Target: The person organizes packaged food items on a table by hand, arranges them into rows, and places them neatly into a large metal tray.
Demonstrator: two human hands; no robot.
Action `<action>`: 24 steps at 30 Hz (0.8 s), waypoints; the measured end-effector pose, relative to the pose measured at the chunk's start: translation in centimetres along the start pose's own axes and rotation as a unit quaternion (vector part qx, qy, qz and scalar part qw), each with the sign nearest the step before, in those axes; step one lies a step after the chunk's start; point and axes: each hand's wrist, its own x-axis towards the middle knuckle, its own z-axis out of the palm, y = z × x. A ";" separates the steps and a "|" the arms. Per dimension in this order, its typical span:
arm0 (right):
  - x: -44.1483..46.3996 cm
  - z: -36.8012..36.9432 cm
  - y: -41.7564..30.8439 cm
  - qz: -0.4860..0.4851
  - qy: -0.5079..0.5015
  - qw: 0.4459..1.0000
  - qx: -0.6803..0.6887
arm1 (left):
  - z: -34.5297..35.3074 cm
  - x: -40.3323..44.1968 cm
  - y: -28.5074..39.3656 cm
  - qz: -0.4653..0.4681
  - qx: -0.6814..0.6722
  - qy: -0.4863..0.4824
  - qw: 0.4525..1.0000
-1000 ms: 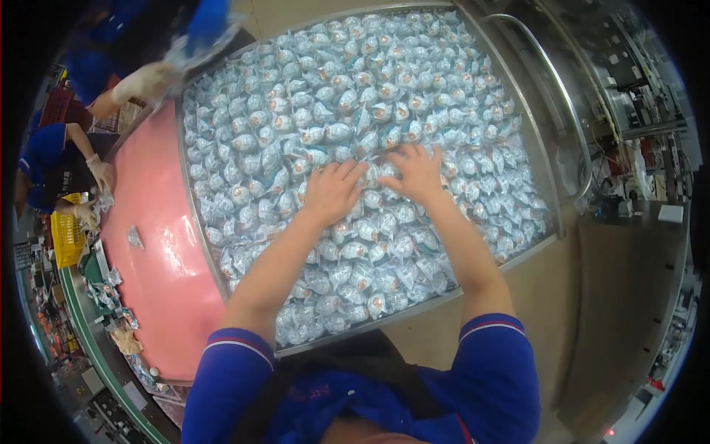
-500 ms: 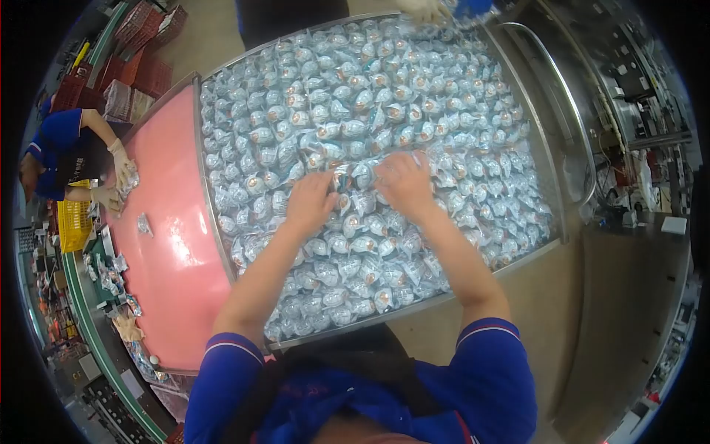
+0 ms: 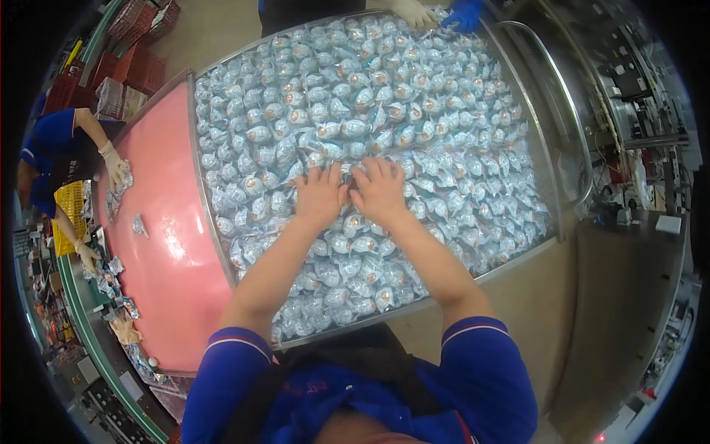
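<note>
Rows of small clear-wrapped packets with rounded white-and-blue contents [image 3: 355,244] cover a metal-rimmed tray table [image 3: 214,214]. My left hand [image 3: 319,198] rests on the packets near the middle, palm down, fingers stretched forward. Beside it, my right hand [image 3: 379,192] lies on the same rows with its fingers spread. The thumbs are close together over a packet partly hidden between the hands. Neither hand is closed around anything that I can see.
A pink surface [image 3: 163,222] adjoins the tray on the left, with a loose packet [image 3: 139,226] on it. A co-worker's gloved hand [image 3: 114,164] works there. Other gloved hands [image 3: 414,13] reach in at the far edge. A metal rail [image 3: 551,66] curves along the right.
My hands have come closer together; the right moved left and its fingers straightened. The left co-worker's one hand moved from the pink surface toward the packets at its edge.
</note>
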 end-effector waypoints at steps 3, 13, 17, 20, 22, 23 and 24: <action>0.2 -0.9 -0.2 0.010 -0.035 0.999 0.026 | -0.1 -0.1 -0.8 0.018 -0.024 -0.008 1.000; -1.1 0.3 -2.1 0.021 0.055 0.998 0.021 | -2.4 1.0 -2.9 0.014 -0.142 -0.078 0.987; -3.0 0.7 -4.8 -0.038 0.032 0.999 0.000 | -1.3 1.6 -3.8 -0.001 -0.166 -0.103 0.981; -2.5 0.8 -5.5 -0.015 0.006 0.999 -0.031 | -1.0 1.9 -4.1 -0.005 -0.176 -0.122 0.977; -2.4 1.8 -5.8 0.007 -0.014 0.998 -0.058 | -0.6 1.8 -4.2 -0.013 -0.172 -0.127 0.977; -2.5 2.0 -5.7 0.017 -0.014 0.999 -0.045 | 0.0 1.9 -4.5 -0.010 -0.172 -0.124 0.977; -2.3 1.8 -5.7 0.027 -0.025 0.999 -0.040 | -0.2 2.0 -4.4 -0.008 -0.172 -0.120 0.978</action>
